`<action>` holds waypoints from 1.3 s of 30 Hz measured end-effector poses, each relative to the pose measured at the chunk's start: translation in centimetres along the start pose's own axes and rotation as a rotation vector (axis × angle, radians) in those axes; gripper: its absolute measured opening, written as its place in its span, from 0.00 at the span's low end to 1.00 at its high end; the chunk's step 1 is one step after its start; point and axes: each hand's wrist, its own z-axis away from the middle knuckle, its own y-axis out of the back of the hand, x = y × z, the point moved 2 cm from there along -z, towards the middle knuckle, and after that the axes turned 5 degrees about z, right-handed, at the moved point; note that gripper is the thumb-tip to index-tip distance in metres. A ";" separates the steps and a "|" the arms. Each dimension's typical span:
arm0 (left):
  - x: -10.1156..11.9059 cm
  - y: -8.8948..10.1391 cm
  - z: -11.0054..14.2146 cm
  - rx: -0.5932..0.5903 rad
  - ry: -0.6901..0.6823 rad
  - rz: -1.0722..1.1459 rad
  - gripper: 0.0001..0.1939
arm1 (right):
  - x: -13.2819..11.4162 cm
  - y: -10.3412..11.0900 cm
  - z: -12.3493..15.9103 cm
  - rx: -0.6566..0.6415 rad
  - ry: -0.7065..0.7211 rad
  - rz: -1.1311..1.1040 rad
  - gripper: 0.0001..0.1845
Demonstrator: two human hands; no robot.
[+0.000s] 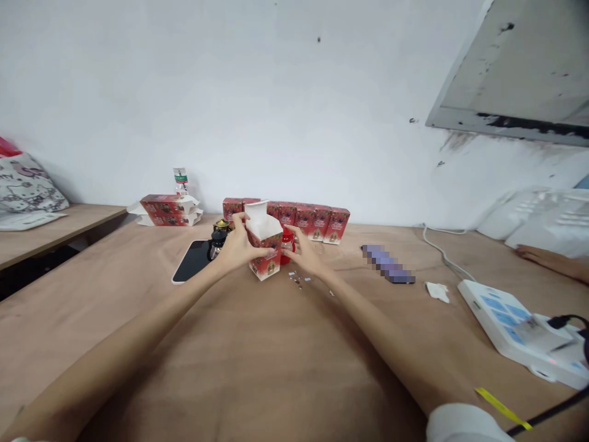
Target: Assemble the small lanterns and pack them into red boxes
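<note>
One open-topped box (pixel 265 267), long axis near upright, sat pinched in the left grip (pixel 238 244); just rightward, the right grip (pixel 304 252) clasped a red item (pixel 287 238).

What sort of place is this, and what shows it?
Probably a small workroom with a packing bench: a row of matching red boxes along the wall, cartons with open flaps at left, and an open box in the left hand.

Brown table (pixel 257 368): red boxes (pixel 304 222) in row, dark-screened device (pixel 191 263), paper scrap (pixel 437 291), white power strip (pixel 501 313).
</note>
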 end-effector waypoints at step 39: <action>-2.3 -5.7 4.9 -0.137 -0.104 0.428 0.49 | -6.5 7.5 -1.1 0.009 0.009 -0.114 0.33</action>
